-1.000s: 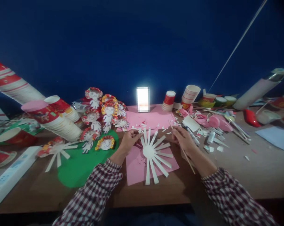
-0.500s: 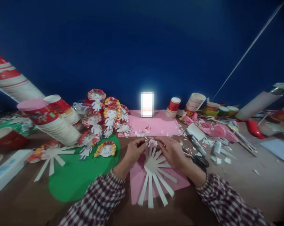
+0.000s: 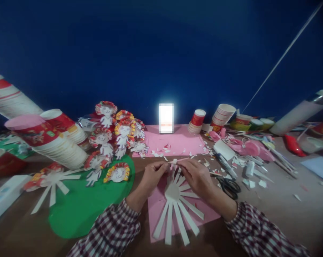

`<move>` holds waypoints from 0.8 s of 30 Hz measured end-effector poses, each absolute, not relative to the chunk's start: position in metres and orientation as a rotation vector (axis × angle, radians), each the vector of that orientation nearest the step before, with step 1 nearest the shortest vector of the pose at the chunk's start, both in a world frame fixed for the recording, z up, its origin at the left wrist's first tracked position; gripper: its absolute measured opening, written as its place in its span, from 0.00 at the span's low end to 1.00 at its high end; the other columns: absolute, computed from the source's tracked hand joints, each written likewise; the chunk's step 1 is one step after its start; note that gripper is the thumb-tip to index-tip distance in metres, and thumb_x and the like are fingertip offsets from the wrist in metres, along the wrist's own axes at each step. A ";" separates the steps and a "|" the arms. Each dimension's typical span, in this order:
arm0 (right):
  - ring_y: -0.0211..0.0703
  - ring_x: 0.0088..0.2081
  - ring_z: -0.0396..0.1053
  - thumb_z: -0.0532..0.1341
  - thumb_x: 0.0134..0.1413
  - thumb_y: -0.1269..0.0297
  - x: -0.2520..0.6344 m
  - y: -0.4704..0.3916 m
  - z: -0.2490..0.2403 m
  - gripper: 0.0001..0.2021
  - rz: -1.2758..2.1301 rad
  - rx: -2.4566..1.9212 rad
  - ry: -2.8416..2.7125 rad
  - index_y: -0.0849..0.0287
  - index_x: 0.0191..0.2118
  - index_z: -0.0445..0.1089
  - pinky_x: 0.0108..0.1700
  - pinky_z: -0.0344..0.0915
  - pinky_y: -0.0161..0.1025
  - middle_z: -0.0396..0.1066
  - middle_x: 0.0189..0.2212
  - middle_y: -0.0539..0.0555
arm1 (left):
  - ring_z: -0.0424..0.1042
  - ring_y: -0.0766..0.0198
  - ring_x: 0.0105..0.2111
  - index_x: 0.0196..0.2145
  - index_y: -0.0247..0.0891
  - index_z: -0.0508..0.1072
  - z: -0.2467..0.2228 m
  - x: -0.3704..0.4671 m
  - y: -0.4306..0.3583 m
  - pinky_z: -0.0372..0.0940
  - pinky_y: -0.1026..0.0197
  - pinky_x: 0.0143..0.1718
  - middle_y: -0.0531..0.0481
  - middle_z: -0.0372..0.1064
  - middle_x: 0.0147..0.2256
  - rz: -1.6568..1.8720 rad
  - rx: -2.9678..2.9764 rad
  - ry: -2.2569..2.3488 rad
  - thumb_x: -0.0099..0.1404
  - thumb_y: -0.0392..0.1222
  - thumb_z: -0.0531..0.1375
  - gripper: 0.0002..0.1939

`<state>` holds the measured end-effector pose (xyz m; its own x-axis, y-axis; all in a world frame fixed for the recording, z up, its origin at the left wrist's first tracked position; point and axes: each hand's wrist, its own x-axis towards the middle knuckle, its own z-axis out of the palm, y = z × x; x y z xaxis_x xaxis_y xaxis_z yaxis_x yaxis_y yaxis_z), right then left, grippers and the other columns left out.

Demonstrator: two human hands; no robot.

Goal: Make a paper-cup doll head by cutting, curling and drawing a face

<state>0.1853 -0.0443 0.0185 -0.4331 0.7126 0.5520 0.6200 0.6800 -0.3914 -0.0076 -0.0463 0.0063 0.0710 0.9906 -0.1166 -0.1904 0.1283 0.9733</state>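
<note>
A paper cup (image 3: 172, 191) cut into white strips lies splayed like a sun, its round base in the middle. At its far edge my left hand (image 3: 156, 175) and my right hand (image 3: 197, 176) face each other in a pinch. Between the fingertips a strip of the cup stands up, and a slim pale line, perhaps a thin stick, runs across it. Fingers hide most of that spot. Under the cup is a pink sheet (image 3: 157, 230).
On the left are stacked paper cups (image 3: 67, 150), paper dolls (image 3: 123, 134), another splayed cup (image 3: 53, 178) and a green sheet (image 3: 70, 217). Black scissors (image 3: 231, 187), a utility knife (image 3: 227, 166) and paper scraps lie right. A lit screen (image 3: 166, 118) stands at the back.
The view has shifted slightly. My hands have drawn closer together at the far strips, with the thin pale line now showing between them. The cup stays on the pink sheet.
</note>
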 end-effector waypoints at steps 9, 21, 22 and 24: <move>0.45 0.43 0.70 0.55 0.61 0.73 0.185 -0.044 0.016 0.12 0.172 -0.996 -2.174 0.58 0.48 0.68 0.45 0.68 0.42 0.73 0.41 0.56 | 0.61 0.73 0.20 0.32 0.34 0.78 0.003 -0.007 -0.044 0.57 0.68 0.23 0.54 0.70 0.22 1.250 0.934 1.131 0.49 0.45 0.68 0.14; 0.46 0.42 0.71 0.53 0.63 0.69 0.184 -0.049 0.025 0.12 0.057 -0.995 -2.252 0.58 0.47 0.71 0.43 0.71 0.44 0.74 0.41 0.58 | 0.63 0.72 0.21 0.33 0.33 0.79 0.008 -0.002 -0.050 0.60 0.69 0.23 0.52 0.71 0.25 1.139 0.957 1.111 0.51 0.44 0.67 0.13; 0.46 0.42 0.71 0.53 0.62 0.69 0.184 -0.049 0.025 0.12 0.050 -0.997 -2.254 0.58 0.46 0.72 0.42 0.71 0.44 0.74 0.41 0.58 | 0.64 0.71 0.22 0.34 0.33 0.79 0.008 -0.003 -0.051 0.60 0.68 0.23 0.51 0.72 0.25 1.130 0.968 1.109 0.51 0.44 0.67 0.14; 0.46 0.42 0.71 0.53 0.62 0.70 0.185 -0.049 0.026 0.12 0.042 -0.998 -2.258 0.58 0.46 0.72 0.42 0.70 0.44 0.74 0.41 0.58 | 0.65 0.71 0.22 0.36 0.33 0.78 0.008 -0.004 -0.051 0.62 0.68 0.24 0.49 0.73 0.28 1.111 1.000 1.101 0.52 0.44 0.67 0.15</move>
